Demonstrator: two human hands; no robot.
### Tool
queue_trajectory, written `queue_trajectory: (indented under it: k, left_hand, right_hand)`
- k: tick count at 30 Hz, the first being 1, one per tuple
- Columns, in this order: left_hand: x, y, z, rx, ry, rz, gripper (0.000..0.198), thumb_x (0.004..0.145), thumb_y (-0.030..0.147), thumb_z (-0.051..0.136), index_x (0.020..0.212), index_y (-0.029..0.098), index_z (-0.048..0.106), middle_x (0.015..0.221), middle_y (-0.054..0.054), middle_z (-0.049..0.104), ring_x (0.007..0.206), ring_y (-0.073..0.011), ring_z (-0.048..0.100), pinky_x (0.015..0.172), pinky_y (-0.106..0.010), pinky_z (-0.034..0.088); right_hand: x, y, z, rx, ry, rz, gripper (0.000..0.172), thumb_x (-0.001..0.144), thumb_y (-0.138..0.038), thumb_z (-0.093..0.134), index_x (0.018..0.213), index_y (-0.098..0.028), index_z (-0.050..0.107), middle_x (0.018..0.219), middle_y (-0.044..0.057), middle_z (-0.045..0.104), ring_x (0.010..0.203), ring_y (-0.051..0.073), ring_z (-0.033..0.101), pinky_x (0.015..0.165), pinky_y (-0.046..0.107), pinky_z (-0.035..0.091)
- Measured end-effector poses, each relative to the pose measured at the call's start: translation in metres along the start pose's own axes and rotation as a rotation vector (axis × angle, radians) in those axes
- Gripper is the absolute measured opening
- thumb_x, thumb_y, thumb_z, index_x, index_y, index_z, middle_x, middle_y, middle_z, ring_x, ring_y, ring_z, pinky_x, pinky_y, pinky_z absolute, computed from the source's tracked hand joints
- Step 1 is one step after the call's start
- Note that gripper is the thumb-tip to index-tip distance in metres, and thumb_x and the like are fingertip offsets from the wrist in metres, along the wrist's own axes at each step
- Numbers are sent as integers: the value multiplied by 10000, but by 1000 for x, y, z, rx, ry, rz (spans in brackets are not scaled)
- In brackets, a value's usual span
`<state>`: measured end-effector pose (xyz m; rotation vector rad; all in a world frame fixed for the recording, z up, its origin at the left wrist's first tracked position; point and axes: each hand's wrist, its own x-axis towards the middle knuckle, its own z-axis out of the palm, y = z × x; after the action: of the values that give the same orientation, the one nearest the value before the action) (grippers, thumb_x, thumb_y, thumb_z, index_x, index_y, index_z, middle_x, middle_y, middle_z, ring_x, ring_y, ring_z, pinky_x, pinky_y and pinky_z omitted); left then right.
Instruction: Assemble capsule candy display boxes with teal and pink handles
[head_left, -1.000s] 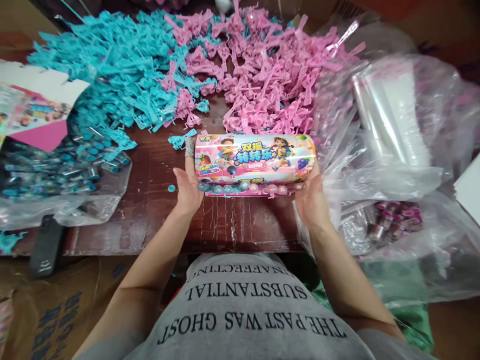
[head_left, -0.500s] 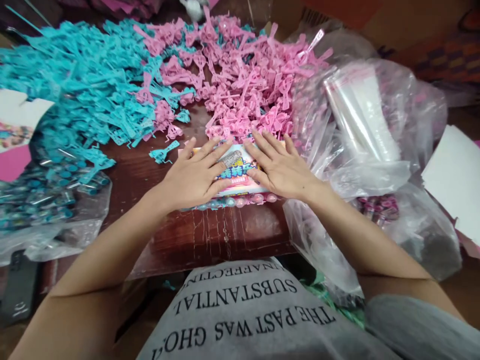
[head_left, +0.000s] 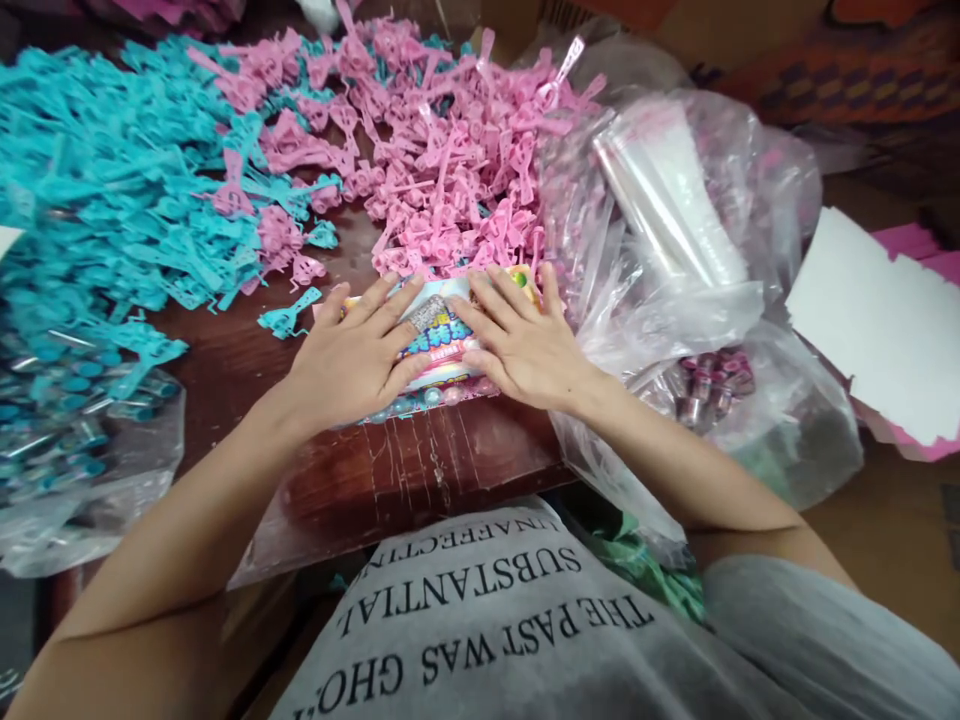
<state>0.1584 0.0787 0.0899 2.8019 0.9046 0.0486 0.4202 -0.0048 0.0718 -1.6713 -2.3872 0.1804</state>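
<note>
A colourful printed card (head_left: 442, 345) lies on the dark red table, with a row of small pink and blue pieces along its near edge. My left hand (head_left: 349, 355) rests flat on the card's left part, fingers spread. Over the right part lies my right hand (head_left: 517, 345), likewise flat with its fingers apart. Both palms cover much of the card. Just beyond the fingertips begins a heap of pink plastic pieces (head_left: 450, 160). One loose blue plastic piece (head_left: 289, 313) sits to the left of my left hand.
A big heap of blue plastic pieces (head_left: 112, 170) spreads across the left. Below it, a clear bag (head_left: 142, 470) holds small blue-capped tubes. On the right, a large clear bag (head_left: 585, 210) carries a stack of transparent sleeves (head_left: 667, 190). White card sheets (head_left: 877, 320) lie farther right.
The whole view has shifted, so the table and hands appear farther left. Both hands stay flat on the card, which looks slightly more tilted.
</note>
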Motion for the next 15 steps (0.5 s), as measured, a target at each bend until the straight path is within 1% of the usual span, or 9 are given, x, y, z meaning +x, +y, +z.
queue_trajectory:
  k: [2,4,6,7,9,11,12,14,15]
  left_hand:
    - [0,-3,2,-58,30,20,615,1109,607,364,1653,326,427,1795,-54,321,1669,-378,250,1358,-646,31]
    - [-1,-7,5,-89,63,37,622,1089,628,396,1647,356,437,1785,-42,345,1664,-394,257,1355,-667,29]
    - [-2,-12,7,-93,82,30,605,1085,614,398,1641,380,443,1778,-33,359,1659,-396,275,1356,-674,56]
    - [-1,-15,8,-92,82,26,600,1085,613,386,1636,385,450,1778,-33,359,1654,-396,288,1355,-675,78]
    - [1,-21,9,-77,55,24,612,1083,641,340,1615,378,486,1785,-37,340,1647,-403,306,1345,-686,125]
    - [4,-25,8,-56,6,25,653,1080,677,277,1583,349,535,1797,-44,305,1652,-411,292,1331,-704,153]
    - [4,-25,6,-50,-15,22,681,1078,690,252,1570,329,553,1803,-51,286,1659,-413,275,1328,-711,157]
    - [4,-24,-1,-64,-32,13,732,1074,708,226,1570,280,553,1808,-83,263,1671,-408,247,1331,-710,154]
    - [3,-23,-5,-85,-33,11,751,1073,713,222,1576,257,542,1808,-103,256,1675,-398,241,1336,-701,150]
  right_hand:
    - [5,-11,0,-18,-31,39,679,1113,-645,244,1722,-350,295,1800,34,307,1683,303,231,1352,685,-36]
    - [9,-16,-6,-15,-77,60,655,1111,-622,313,1708,-353,329,1805,24,286,1682,299,239,1369,662,6]
    - [12,-11,-16,42,-135,39,656,1109,-619,329,1711,-358,320,1806,16,272,1685,291,235,1378,645,62]
    - [14,-4,-22,91,-155,22,662,1113,-627,300,1720,-363,297,1804,12,277,1683,273,244,1382,622,108]
    - [19,23,-35,174,-120,30,691,1114,-656,227,1733,-352,267,1788,24,327,1664,243,299,1375,569,212]
    - [21,63,-48,167,29,166,708,1117,-652,230,1722,-293,319,1748,85,414,1626,266,380,1349,568,276]
    - [20,86,-54,121,130,291,701,1118,-634,284,1694,-247,381,1715,132,461,1602,308,414,1332,610,279]
    - [15,130,-59,19,284,598,630,1124,-518,394,1613,-130,485,1642,237,523,1548,378,469,1287,688,280]
    - [11,150,-59,-3,306,722,605,1115,-481,451,1568,-86,519,1608,279,539,1514,398,498,1259,698,309]
